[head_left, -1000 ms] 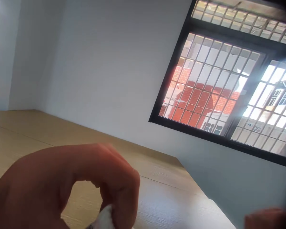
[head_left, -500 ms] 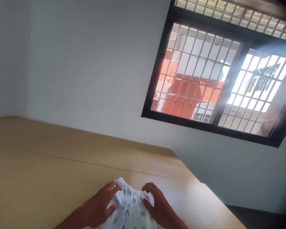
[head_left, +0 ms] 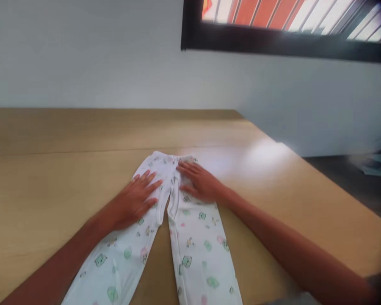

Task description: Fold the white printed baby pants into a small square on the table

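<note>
A pair of white pants (head_left: 197,237) with small green and pink prints lies spread on the wooden table, waistband away from me and both legs toward me. The ends of the legs run out of view at the bottom. My left hand (head_left: 135,201) rests flat on the upper left leg, fingers spread. On the upper right side, just below the waistband, my right hand (head_left: 198,180) lies flat with its fingers stretched out and thumb apart. Neither hand grips the fabric.
The light wooden table (head_left: 66,178) has a seam running across it and meets a grey wall (head_left: 114,55). Its right edge slants toward me, with dark floor beyond. A barred window with a black frame (head_left: 257,44) is at upper right. Papers (head_left: 374,165) show at far right.
My view has tipped down, so more of the pants and table shows. My hands have gone from curled fingers beside the waistband to lying flat on the fabric.
</note>
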Demonstrator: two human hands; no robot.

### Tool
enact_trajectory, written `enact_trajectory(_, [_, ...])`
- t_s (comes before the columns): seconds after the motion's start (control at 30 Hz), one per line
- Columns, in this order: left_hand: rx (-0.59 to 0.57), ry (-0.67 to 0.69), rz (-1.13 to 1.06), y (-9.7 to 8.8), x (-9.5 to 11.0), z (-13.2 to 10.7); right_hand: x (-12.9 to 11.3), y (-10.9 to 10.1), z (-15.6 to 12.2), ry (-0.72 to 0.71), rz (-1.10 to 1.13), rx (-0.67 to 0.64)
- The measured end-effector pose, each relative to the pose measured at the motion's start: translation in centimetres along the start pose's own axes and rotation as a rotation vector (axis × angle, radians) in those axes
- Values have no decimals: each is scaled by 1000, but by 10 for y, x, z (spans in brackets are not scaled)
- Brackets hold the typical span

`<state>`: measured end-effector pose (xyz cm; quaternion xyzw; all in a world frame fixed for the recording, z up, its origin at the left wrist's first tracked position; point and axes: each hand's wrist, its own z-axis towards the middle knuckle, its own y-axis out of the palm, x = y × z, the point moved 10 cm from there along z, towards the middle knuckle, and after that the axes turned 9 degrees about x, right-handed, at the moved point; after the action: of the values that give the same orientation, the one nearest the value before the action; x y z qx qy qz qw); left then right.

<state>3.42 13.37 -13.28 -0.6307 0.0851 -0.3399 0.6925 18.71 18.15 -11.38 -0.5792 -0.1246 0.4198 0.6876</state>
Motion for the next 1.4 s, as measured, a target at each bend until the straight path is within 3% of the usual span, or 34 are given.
enact_trajectory(0.1, [63,61,92,-14,23,-4,-2,0,-2,-23,-82,15])
enact_trajectory(0.23, [89,260,21,-23,88,-9,12,0,-2,101,-156,61])
enact_trajectory(0.33, [-105,439,-97,-6,143,-23,22,-2,-4,213,-207,93])
enact_trajectory(0.43, [-253,474,-194,8,168,-35,27,-7,-7,291,-264,115])
enact_trajectory(0.5, [-263,428,-241,7,165,-35,29,-13,-8,317,-308,135])
enact_trajectory(0.6, [-221,331,-295,-3,143,-29,31,-27,-10,331,-412,184])
enact_trajectory(0.77, [-159,55,-276,-18,76,-19,31,-48,-16,344,-574,219])
enact_trajectory(0.9, [-146,-98,-90,-21,35,-14,17,-47,-16,272,-442,220])
enact_trajectory(0.97, [-108,-64,-42,-23,35,-10,4,-43,-14,186,-367,212])
enact_trajectory(1.17, [-71,79,-101,-14,72,-7,-36,-22,-17,-101,-178,61])
enact_trajectory(1.3, [-42,92,-143,-13,83,-7,-46,-16,-24,-172,-110,12])
enact_trajectory(1.4, [-106,89,-191,-12,84,-10,-50,-16,-27,-201,-78,0])
